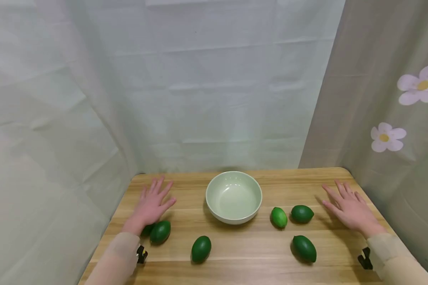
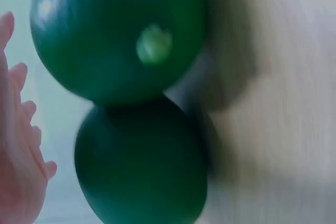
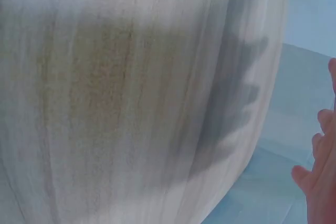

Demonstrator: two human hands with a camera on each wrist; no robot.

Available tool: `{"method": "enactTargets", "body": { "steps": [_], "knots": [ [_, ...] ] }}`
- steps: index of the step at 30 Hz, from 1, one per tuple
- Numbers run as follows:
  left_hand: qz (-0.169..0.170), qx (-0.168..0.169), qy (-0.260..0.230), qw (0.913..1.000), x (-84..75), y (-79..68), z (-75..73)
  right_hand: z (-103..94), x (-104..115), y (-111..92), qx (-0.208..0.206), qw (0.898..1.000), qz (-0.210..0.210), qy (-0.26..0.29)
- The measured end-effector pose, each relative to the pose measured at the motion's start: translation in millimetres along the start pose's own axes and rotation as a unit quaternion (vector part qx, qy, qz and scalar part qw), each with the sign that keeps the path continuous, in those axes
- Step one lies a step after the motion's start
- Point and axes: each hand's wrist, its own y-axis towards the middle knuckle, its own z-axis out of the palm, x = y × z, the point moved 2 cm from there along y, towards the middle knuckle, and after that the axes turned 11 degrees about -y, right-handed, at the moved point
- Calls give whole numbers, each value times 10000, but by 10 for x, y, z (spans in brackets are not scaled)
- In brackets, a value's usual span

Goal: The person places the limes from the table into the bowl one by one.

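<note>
My left hand hovers over the left side of the table with fingers spread and nothing in it. Beneath its wrist lie two dark green limes, one mostly hidden by the hand; the left wrist view shows them touching, with a pale stem spot on one lime. On the right, my right hand is raised above the wood, fingers spread, holding nothing. Nearest to it is a dark green lime, beside a smaller, brighter lime. A pale green bowl stands between the hands, nothing visible inside.
Two more dark green limes lie nearer the front, one lime left of centre and another lime on the right. The wooden table has rounded back corners. Light curtains hang close behind and at both sides.
</note>
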Motion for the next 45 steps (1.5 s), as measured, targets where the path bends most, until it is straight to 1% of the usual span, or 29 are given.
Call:
{"method": "enactTargets", "body": {
  "steps": [3, 6, 13, 17, 24, 27, 35, 41, 45],
  "knots": [
    [78, -106, -37, 9999, -76, -10, 15, -32, 34, -19, 25, 10000, -16, -9],
    [272, -215, -93, 9994, -196, 5, 17, -60, 61, -40, 23, 10000, -24, 11],
    [987, -472, -13, 9940, -517, 77, 20, -67, 99, -78, 53, 9999, -48, 109],
    [1251, -403, 42, 9913, -656, 120, 40, -57, 118, -97, 55, 9999, -27, 155],
    [1712, -329, -10, 9847, -787, 160, 139, -29, 130, -139, -2, 9999, -41, 167],
    [1849, -293, -72, 9823, -828, 168, 191, -33, 139, -161, 2, 9998, -43, 181],
    [2037, -181, -262, 9785, -950, 155, 249, -54, 194, -222, -81, 9998, -64, 197],
    [2298, -63, -365, 9725, -1031, 150, 258, -90, 239, -274, -114, 9996, -127, 231],
    [2381, -41, -355, 9706, -1068, 149, 255, -115, 266, -290, -209, 9993, -182, 239]
  ]
}}
